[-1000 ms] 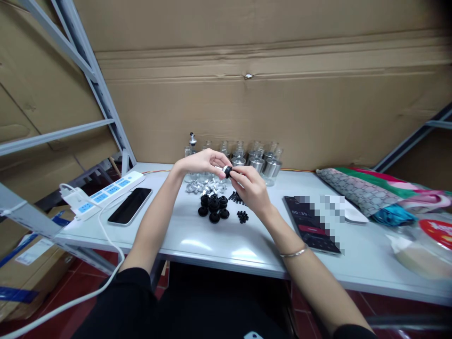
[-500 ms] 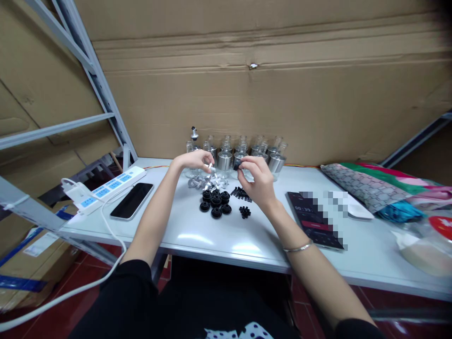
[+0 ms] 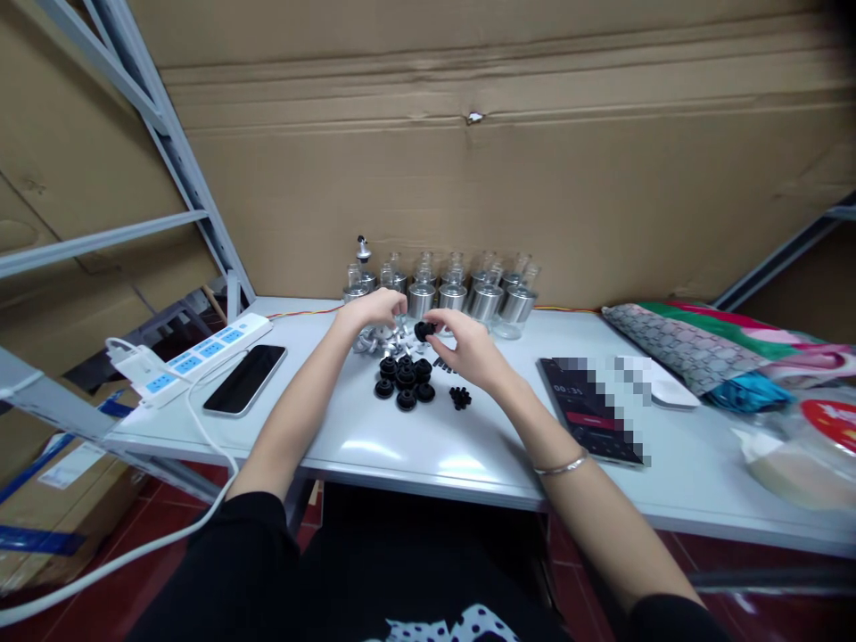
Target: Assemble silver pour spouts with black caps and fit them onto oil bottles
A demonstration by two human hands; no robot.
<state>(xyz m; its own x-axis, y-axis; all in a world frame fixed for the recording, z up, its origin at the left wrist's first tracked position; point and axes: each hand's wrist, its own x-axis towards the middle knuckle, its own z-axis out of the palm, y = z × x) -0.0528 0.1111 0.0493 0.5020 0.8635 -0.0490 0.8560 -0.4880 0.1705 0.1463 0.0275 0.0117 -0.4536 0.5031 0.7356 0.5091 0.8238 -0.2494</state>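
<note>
My right hand (image 3: 465,346) pinches a small black round cap (image 3: 423,331) between thumb and fingers, just above the table. My left hand (image 3: 374,308) reaches down into a heap of small silver metal parts (image 3: 394,341), fingers curled on one of them. In front of both hands lies a cluster of black round caps (image 3: 403,382), with tiny black pieces (image 3: 459,398) to its right. A row of small glass bottles with silver collars (image 3: 461,294) stands behind my hands against the cardboard wall.
A black phone (image 3: 244,379) and a white power strip (image 3: 191,357) with a white cable lie at the left. A dark tablet (image 3: 588,419), a white mouse (image 3: 672,393) and folded patterned cloth (image 3: 695,352) sit on the right of the white table (image 3: 415,459). Metal shelving stands left.
My hands were joined on a silver part and black cap; they parted, the left dropped to the silver heap, and the right moved down-left with the black cap.
</note>
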